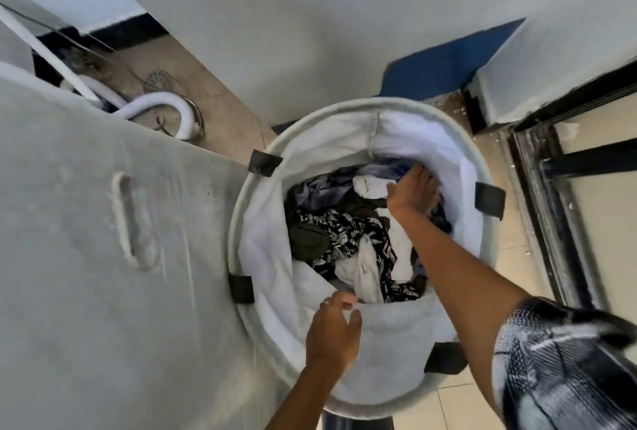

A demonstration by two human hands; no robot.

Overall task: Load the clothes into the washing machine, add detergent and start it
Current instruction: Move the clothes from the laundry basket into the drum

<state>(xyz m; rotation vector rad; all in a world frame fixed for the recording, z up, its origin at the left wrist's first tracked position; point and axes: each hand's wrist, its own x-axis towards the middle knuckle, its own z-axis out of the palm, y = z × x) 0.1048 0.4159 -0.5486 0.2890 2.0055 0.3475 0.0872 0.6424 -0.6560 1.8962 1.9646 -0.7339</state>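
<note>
My left hand [332, 335] pinches the hamper [396, 336] rim; my right hand [412, 192], nearer the clothes [344, 233], reaches into them, grip hidden.

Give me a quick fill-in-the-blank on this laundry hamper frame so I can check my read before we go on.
1. The right hand reaches into the clothes inside the round ____.
2. The left hand grips the hamper's near ____.
3. The hamper's lining is coloured ____.
4. The hose on the floor behind the machine is coloured ____.

Missing words: hamper; rim; white; white
</note>
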